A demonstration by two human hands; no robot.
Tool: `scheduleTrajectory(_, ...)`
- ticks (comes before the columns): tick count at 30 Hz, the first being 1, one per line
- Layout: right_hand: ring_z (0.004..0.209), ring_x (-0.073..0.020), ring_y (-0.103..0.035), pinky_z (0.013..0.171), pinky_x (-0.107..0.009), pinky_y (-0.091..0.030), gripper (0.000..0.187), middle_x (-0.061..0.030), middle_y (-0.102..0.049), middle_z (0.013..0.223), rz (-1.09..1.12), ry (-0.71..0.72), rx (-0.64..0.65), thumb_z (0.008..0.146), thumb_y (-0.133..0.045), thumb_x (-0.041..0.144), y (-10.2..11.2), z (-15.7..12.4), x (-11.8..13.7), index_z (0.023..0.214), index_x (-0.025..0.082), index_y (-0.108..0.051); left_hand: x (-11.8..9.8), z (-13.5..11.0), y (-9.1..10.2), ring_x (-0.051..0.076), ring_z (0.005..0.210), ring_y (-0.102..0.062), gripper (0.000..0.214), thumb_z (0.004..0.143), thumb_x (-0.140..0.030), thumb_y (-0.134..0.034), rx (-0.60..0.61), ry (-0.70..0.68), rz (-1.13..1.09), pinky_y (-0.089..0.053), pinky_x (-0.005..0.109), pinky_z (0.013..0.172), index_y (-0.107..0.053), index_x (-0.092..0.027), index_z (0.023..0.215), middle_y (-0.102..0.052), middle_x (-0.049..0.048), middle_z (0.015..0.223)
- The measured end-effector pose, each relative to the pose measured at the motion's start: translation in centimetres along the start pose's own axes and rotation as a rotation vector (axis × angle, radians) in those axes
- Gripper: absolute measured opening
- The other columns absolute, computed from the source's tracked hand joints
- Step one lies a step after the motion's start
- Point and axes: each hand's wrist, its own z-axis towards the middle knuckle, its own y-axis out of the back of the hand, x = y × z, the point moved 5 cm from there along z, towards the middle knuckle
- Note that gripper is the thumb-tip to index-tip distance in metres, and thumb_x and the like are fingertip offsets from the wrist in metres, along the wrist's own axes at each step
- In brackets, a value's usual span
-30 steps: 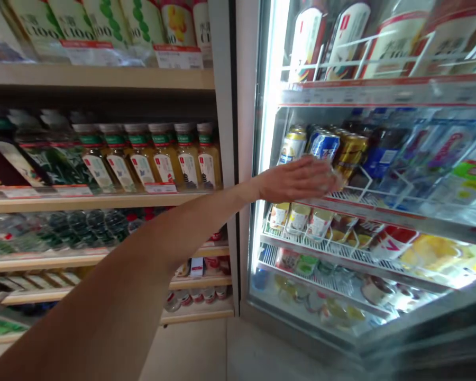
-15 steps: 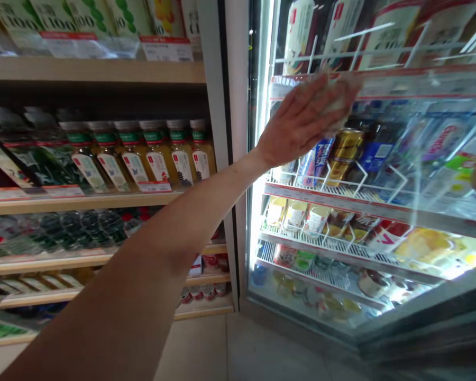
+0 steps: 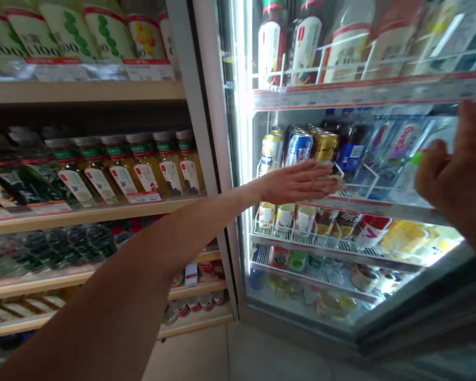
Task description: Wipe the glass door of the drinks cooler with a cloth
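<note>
My left hand [image 3: 297, 182] reaches across the glass front of a drinks fridge, its fingers stretched out flat. A pale, blurred patch shows at its fingertips; I cannot make out what it is. Behind it stand a blue-and-silver can [image 3: 299, 148] and a gold can [image 3: 325, 145]. At the right edge, my right hand [image 3: 456, 169] is raised with its fingers apart, partly blurred and cut off by the frame. It is nearest to the clear bottles [image 3: 402, 143] on the same shelf. Whether either hand touches the glass I cannot tell.
Left of the fridge, an open shelf unit [image 3: 158, 209] holds rows of juice bottles [image 3: 143, 169]. A metal upright [image 3: 206, 106] divides the two. More bottles [image 3: 269, 47] stand on the upper fridge shelf. Grey floor tiles [image 3: 190, 349] lie below.
My left hand has swept down from the upper shelf's label strip to the can shelf. My right hand has come further into view. The view has shifted slightly.
</note>
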Motion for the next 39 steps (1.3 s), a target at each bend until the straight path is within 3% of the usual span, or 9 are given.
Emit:
scheduleTrajectory(2,0.144,-0.0234,-0.01,0.114,-0.053,-0.013,0.053,-0.0085,-0.018,0.153,0.037,-0.089,-0.002,0.094,-0.032,0.034,0.2,-0.8,0.0,0.145,0.017,-0.03,0.2,0.6,0.0,0.015,0.142,-0.013,0.042,0.098,-0.031,-0.025,-0.063,0.053,-0.001,-0.016,0.045,0.118,-0.036,-0.03,0.138,-0.034,-0.0062,0.15)
scheduleTrajectory(6,0.143,-0.0231,-0.018,0.114,-0.051,-0.017,0.05,-0.0134,-0.026,0.15,0.007,-0.074,-0.051,0.092,-0.04,0.032,0.8,-2.1,-0.5,0.139,0.016,-0.04,0.8,1.9,0.5,0.022,0.144,-0.011,0.042,0.095,-0.028,-0.034,-0.454,0.389,0.084,-0.011,0.051,0.12,-0.039,-0.027,0.137,-0.036,0.0013,0.149)
scheduleTrajectory(10,0.142,-0.0222,-0.022,0.114,-0.049,-0.021,0.049,-0.0111,-0.03,0.15,-0.022,-0.043,-0.065,0.09,-0.04,0.029,1.4,-3.0,-1.4,0.138,0.019,-0.04,-2.4,4.4,-0.1,0.017,0.143,-0.016,0.041,0.095,-0.023,-0.04,-0.473,-0.068,0.221,-0.021,0.037,0.118,-0.04,-0.021,0.135,-0.045,-0.0008,0.143)
scheduleTrajectory(15,0.141,-0.0224,-0.023,0.114,-0.047,-0.021,0.055,-0.0077,-0.027,0.151,-0.009,-0.07,-0.092,0.089,-0.042,0.023,2.8,-4.5,-2.7,0.143,0.024,-0.031,-0.4,7.1,1.9,0.025,0.145,-0.002,0.045,0.092,-0.026,-0.044,-0.719,0.416,0.268,-0.015,0.052,0.119,-0.04,-0.019,0.137,-0.037,0.0072,0.148)
scheduleTrajectory(20,0.141,-0.0222,-0.025,0.114,-0.046,-0.022,0.059,-0.007,-0.028,0.151,-0.019,-0.089,-0.079,0.089,-0.041,0.022,4.3,-5.7,-4.7,0.146,0.027,-0.025,-4.5,12.5,0.5,0.018,0.145,-0.014,0.046,0.091,-0.028,-0.047,-0.454,-0.117,0.276,-0.02,0.038,0.12,-0.04,-0.025,0.136,-0.034,-0.0027,0.15)
scheduleTrajectory(25,0.14,-0.022,-0.026,0.114,-0.046,-0.022,0.059,-0.0077,-0.028,0.151,-0.048,-0.151,-0.083,0.09,-0.041,0.023,5.9,-7.1,-7.3,0.146,0.027,-0.024,-4.2,16.0,1.7,0.027,0.144,-0.015,0.049,0.092,-0.025,-0.042,-0.585,0.323,0.213,-0.02,0.05,0.117,-0.036,-0.02,0.14,-0.031,0.0052,0.152)
scheduleTrajectory(29,0.14,-0.0224,-0.028,0.113,-0.045,-0.024,0.059,-0.0098,-0.031,0.149,-0.076,-0.132,-0.076,0.089,-0.043,0.021,7.3,-8.6,-8.8,0.146,0.024,-0.026,-9.4,19.1,-0.7,0.022,0.142,-0.024,0.049,0.091,-0.024,-0.043,-0.396,-0.156,0.216,-0.024,0.04,0.117,-0.036,-0.019,0.14,-0.029,0.0025,0.153)
scheduleTrajectory(34,0.139,-0.0237,-0.03,0.112,-0.047,-0.027,0.056,-0.0119,-0.033,0.148,-0.11,-0.178,-0.084,0.088,-0.045,0.022,9.3,-10.4,-11.0,0.142,0.023,-0.033,-9.3,22.3,0.0,0.026,0.143,-0.019,0.053,0.093,-0.022,-0.038,-0.483,0.196,0.159,-0.023,0.047,0.117,-0.027,-0.019,0.144,-0.028,0.0044,0.153)
scheduleTrajectory(39,0.136,-0.0245,-0.034,0.11,-0.045,-0.03,0.053,-0.0134,-0.037,0.146,-0.119,-0.171,-0.051,0.087,-0.046,0.02,10.9,-12.2,-12.1,0.14,0.021,-0.037,-15.0,24.3,-2.7,0.017,0.138,-0.033,0.046,0.094,-0.019,-0.033,-0.351,-0.218,0.191,-0.029,0.034,0.115,-0.035,-0.017,0.14,-0.034,-0.0012,0.15)
